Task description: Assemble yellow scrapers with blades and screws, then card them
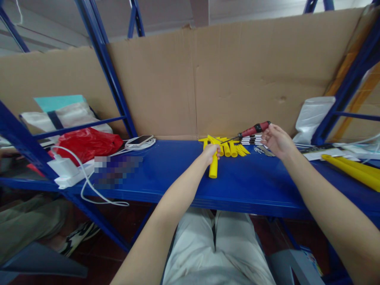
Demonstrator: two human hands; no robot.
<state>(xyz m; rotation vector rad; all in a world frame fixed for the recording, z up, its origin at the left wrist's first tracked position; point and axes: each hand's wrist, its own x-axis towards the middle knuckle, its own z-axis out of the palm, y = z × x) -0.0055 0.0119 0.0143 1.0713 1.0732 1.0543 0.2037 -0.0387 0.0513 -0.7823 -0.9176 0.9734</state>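
Note:
My left hand (212, 153) is closed around a yellow plastic piece with a tube-shaped handle (213, 169), held just over the blue shelf. In my right hand (276, 139) is the butt end of a red and black screwdriver (254, 130), pinched at the fingertips. Its shaft slants down to the left, and the tip reaches the yellow piece by my left hand; the exact contact is too small to make out. Behind my left hand lie several more yellow tubular pieces (230, 149) and thin yellow parts (242, 149).
White striped packs (251, 139) and small metal parts (264, 151) lie near my right hand. Long yellow pieces (353, 170) sit at the right. At the left are a phone (142, 139), a red bag (89, 143) and a white power strip (71, 179). Cardboard (237, 79) walls the back.

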